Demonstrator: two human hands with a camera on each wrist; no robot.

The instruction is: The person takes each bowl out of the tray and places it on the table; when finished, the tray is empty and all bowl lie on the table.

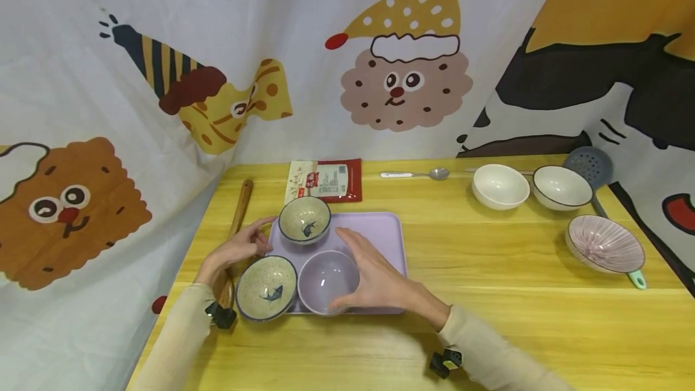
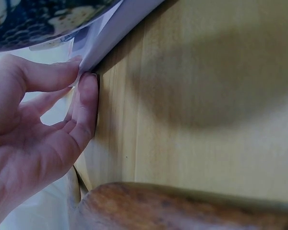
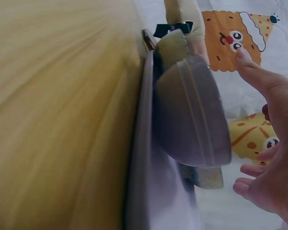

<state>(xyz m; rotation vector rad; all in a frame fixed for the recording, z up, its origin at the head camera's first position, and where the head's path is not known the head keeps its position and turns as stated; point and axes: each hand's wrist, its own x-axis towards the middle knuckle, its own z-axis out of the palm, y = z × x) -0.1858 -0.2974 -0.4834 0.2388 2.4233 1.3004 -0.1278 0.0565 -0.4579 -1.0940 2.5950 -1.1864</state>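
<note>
The round purple bowl (image 1: 317, 285) sits just left of the right hand (image 1: 377, 279), the nearer hand; being round, it has no long side. That thumb and its fingers spread wide, holding nothing. The left hand (image 1: 239, 249) pinches the edge of the purple tray (image 1: 380, 231). From the head, the right hand hides some bowl rim.

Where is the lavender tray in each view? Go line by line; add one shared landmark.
Head: lavender tray slightly left of centre, lower half.
Left wrist: near the top, left of centre, its edge pinched by the left fingers.
Right wrist: lower middle, seen nearly edge-on.
Shared landmark: the wood-grain tabletop beside it.
</note>
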